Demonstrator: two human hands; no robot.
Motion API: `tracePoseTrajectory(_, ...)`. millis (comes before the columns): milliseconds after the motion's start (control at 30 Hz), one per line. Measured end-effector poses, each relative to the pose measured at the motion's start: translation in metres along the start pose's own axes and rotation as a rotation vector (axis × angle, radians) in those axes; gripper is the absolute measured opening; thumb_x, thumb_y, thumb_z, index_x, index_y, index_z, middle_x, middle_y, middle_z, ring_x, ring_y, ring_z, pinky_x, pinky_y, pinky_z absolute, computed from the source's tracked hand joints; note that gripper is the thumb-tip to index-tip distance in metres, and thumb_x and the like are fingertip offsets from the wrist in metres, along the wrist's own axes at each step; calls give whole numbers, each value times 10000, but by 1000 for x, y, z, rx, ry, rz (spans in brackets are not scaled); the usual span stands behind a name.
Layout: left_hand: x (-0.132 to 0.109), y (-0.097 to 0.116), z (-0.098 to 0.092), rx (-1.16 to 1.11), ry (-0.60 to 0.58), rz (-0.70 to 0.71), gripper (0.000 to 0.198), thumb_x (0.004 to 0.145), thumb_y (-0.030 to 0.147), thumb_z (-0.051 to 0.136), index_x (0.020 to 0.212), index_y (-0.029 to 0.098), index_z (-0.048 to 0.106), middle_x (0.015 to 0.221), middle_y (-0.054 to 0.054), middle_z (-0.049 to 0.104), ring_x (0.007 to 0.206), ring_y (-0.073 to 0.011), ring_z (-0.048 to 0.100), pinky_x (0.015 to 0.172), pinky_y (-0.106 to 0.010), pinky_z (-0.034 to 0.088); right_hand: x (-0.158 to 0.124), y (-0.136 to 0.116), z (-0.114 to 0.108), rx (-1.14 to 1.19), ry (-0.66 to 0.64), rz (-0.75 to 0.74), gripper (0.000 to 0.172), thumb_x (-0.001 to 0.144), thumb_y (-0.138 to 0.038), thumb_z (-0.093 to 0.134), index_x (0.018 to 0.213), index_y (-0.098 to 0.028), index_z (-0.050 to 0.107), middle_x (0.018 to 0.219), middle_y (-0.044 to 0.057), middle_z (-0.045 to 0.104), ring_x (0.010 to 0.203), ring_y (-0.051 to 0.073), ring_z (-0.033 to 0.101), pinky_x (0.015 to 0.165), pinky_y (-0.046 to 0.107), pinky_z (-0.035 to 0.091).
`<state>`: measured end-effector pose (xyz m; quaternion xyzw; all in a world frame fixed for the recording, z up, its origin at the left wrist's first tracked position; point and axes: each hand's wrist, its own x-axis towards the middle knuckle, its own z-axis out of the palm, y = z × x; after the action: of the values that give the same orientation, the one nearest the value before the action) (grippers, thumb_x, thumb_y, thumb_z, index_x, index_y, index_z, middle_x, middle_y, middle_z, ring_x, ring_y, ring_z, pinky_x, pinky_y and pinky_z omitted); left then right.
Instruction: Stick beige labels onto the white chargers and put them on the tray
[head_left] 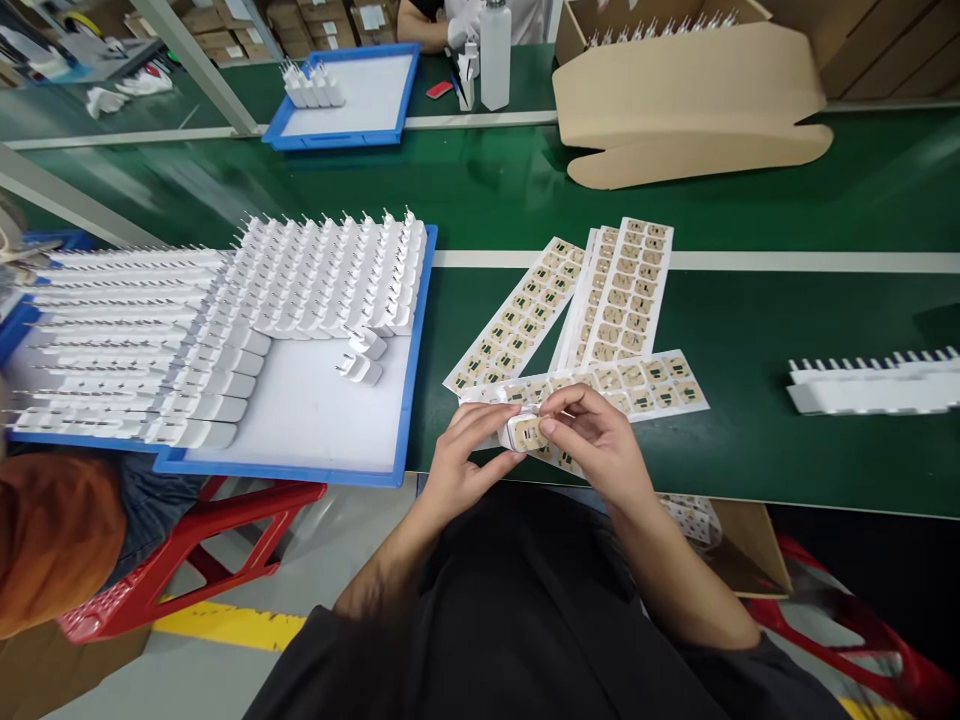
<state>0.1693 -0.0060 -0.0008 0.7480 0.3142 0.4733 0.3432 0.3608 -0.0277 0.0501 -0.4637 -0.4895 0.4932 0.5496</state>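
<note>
Head view: both hands [463,458] angled inward, gripping white adapter [526,433] above sticker sheets [664,384].

**White adapter [525,432] partly masked!**

The left hand [466,455] and right hand [600,445] cover parts of it, and the marks on its face are too small to read. Below, overlapping sticker sheets [604,340] lie part-hidden. Out right, the edge slices the white row [874,390]; up top, the bottle [495,60]; far left, an orange-clad person [60,540].

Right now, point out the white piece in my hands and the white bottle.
White piece [525,433]: head view, on its beige face.
White bottle [496,62]: head view, middle of its body.
</note>
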Motion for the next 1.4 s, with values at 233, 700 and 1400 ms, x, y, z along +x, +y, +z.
tracePoseTrajectory(233, 0, 2, -1, 4, -2, -6, 458, 914, 306, 747, 1361, 281, 651, 1261, -98, 748, 1145, -251, 664, 1001, -430, 548, 0, 0, 2, 21, 17, 9, 88, 873, -306, 781, 911, -258, 718, 867, 0, 634, 783, 120, 618, 729, 242, 552)
tracePoseTrajectory(700, 2, 4, -3, 45, -13, -2, 433, 916, 324, 741, 1339, 274, 663, 1233, -97, 761, 1139, -256, 682, 990, -433, 563, 0, -2, 6, -4, 19, 16, 94, 879, -314, 773, 910, -255, 706, 857, -2, 630, 782, 128, 614, 728, 262, 548)
tracePoseTrajectory(1400, 2, 4, -1, 89, 2, 26, 450, 907, 298, 751, 1345, 287, 651, 1239, -85, 754, 1139, -248, 676, 981, -413, 553, -5, 0, 10, -215, 74, -48, 97, 896, -292, 734, 955, -245, 673, 844, 3, 642, 751, 144, 624, 720, 299, 562)
